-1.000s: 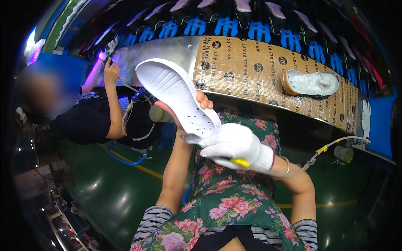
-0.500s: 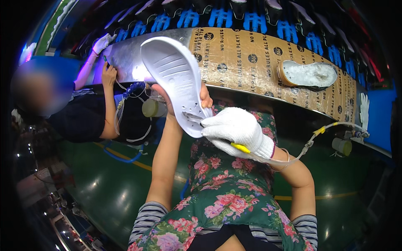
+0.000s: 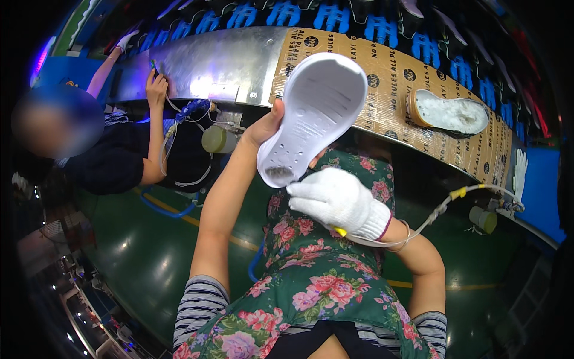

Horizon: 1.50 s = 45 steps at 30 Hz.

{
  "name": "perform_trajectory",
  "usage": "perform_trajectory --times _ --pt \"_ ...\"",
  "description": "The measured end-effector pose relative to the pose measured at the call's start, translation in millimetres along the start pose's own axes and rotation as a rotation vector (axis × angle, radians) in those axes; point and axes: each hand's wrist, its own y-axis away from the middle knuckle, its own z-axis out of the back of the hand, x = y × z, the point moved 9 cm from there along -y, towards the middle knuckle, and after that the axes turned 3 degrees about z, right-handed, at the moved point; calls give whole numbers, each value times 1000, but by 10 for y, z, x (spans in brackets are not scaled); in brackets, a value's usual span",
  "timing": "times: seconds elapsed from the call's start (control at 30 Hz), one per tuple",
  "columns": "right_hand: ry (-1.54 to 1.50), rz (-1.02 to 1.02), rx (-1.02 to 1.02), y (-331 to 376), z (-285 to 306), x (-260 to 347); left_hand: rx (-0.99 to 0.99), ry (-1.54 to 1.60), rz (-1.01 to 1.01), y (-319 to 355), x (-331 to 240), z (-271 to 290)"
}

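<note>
– Steel bench (image 3: 233, 60) curving across the top of the frame, blue supports (image 3: 332, 18) lined up behind it, green floor (image 3: 143, 257) gleaming at lower left! Where's the white sole?

– From my remote seat I have the white sole (image 3: 317, 122) just above centre, raised in front of the bench edge, tilted, broad end toward the upper right. Its narrow end points to lower left, with a grey patch inside.

– And the grip?

– Left hand (image 3: 265, 127), bare, is clamped on it: thumb along the near-left edge, fingertips peeking out at the lower right side. Right hand (image 3: 335, 200), in a white glove, is right by the narrow end, fingers bunched together. I can't tell what they close on, or whether they touch the sole. A yellow fitting (image 3: 339, 231) shows under the palm, and a clear hose (image 3: 430, 218) loops off to the right.

– Anything else on your screen?

– Cardboard (image 3: 353, 107) covers the bench at upper right, with a second sole (image 3: 451, 113), white inside, lying on it. Far left, a co-worker's bare hand (image 3: 156, 90) is up by the metal.
</note>
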Motion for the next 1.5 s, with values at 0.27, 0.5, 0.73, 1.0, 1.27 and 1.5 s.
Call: perform_trajectory --times 0.27,0.5,0.73,1.0,1.27,1.5 --pt "-115 -77 -70 9 139 -71 -250 -202 119 7 79 257" --pt "-121 -103 -116 -30 241 -120 -255 -400 249 -169 144 344" --pt "-625 -722 -297 383 275 -624 -49 -15 60 -475 41 279" --pt "-1024 -992 -975 833 341 -1022 -414 283 -837 -289 -703 695" --pt "-1103 -1007 -951 802 74 -1094 -58 621 -540 557 322 277" --pt "-679 -885 -704 332 484 -755 -92 657 -514 311 702 -226"
